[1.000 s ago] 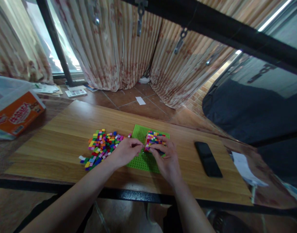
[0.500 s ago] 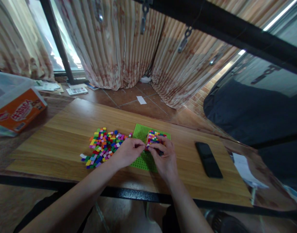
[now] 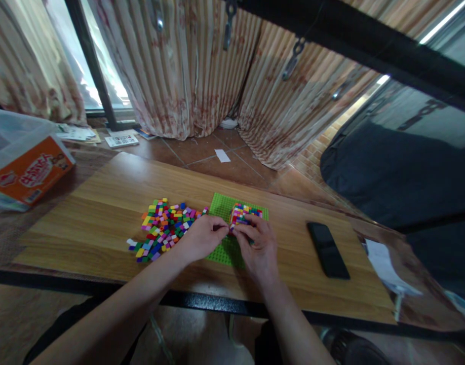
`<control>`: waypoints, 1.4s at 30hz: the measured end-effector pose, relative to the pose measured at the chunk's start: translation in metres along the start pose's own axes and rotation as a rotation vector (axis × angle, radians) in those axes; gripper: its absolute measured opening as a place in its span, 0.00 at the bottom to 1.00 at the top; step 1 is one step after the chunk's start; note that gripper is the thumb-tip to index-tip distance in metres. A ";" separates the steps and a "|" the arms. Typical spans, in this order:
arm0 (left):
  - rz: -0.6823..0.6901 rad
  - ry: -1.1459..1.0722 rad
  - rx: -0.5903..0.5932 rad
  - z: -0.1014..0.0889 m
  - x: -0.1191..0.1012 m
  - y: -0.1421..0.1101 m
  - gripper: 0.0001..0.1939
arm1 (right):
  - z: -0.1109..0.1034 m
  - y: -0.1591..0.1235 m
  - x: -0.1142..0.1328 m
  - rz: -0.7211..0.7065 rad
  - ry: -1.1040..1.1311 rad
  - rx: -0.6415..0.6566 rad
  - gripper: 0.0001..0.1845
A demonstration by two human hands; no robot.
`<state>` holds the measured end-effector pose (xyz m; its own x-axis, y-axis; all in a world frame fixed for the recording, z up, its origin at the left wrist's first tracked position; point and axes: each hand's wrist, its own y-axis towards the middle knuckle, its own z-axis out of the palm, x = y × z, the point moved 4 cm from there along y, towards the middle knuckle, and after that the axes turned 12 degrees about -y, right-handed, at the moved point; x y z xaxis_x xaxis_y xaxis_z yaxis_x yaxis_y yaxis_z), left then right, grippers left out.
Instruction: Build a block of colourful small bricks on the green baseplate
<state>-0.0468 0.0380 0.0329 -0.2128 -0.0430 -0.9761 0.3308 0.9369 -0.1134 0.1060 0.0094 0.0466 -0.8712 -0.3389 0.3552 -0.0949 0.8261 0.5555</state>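
Observation:
A block of stacked multicoloured bricks (image 3: 247, 209) stands on a green studded baseplate (image 3: 220, 205). My right hand (image 3: 260, 246) lies against the block's near side, thumb and fingers curled about it. At the block's near left corner, my left hand (image 3: 204, 237) is closed in a pinch, its fingertips close to my right thumb. Whatever sits in that pinch is too small or hidden to make out. Left of the baseplate, a loose pile of small coloured bricks (image 3: 164, 225) spreads over the table, partly behind my left hand and forearm.
The wooden table (image 3: 103, 203) carries a black phone (image 3: 327, 250) on the right. White paper (image 3: 386, 266) lies past the table's right end. A clear plastic box with an orange label (image 3: 35, 170) stands at the far left. A dark metal bar (image 3: 350, 35) crosses above.
Both hands stay at the block with almost the same grip. The whole view has shifted very slightly.

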 end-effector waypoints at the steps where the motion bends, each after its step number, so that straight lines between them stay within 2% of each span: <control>1: -0.005 -0.005 -0.001 0.000 0.001 0.000 0.13 | 0.000 0.000 0.001 -0.004 -0.009 0.001 0.05; 9: -0.017 -0.037 -0.008 -0.001 0.004 0.002 0.12 | 0.003 -0.002 0.006 -0.020 -0.070 0.021 0.07; 15: -0.029 -0.174 -0.033 -0.009 0.000 0.000 0.09 | -0.002 0.000 0.002 0.027 0.055 0.011 0.06; 21: -0.060 -0.292 -0.052 -0.017 -0.010 -0.001 0.08 | -0.009 0.004 0.000 0.127 0.170 -0.071 0.08; 26: -0.073 -0.412 -0.036 -0.016 -0.015 -0.003 0.07 | -0.011 0.004 0.014 0.001 0.120 -0.051 0.08; 30: -0.029 -0.454 0.001 -0.014 -0.018 -0.006 0.07 | -0.010 0.003 0.021 -0.080 0.083 -0.025 0.10; 37: -0.016 -0.481 0.065 -0.008 -0.018 -0.007 0.09 | -0.009 0.003 0.022 -0.120 0.135 0.005 0.09; 42: -0.010 -0.454 0.079 -0.007 -0.019 -0.008 0.11 | -0.010 0.004 0.022 -0.079 0.230 0.059 0.09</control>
<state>-0.0522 0.0336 0.0535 0.2018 -0.2164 -0.9552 0.4037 0.9070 -0.1202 0.0910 0.0003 0.0640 -0.7280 -0.4918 0.4777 -0.1922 0.8153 0.5463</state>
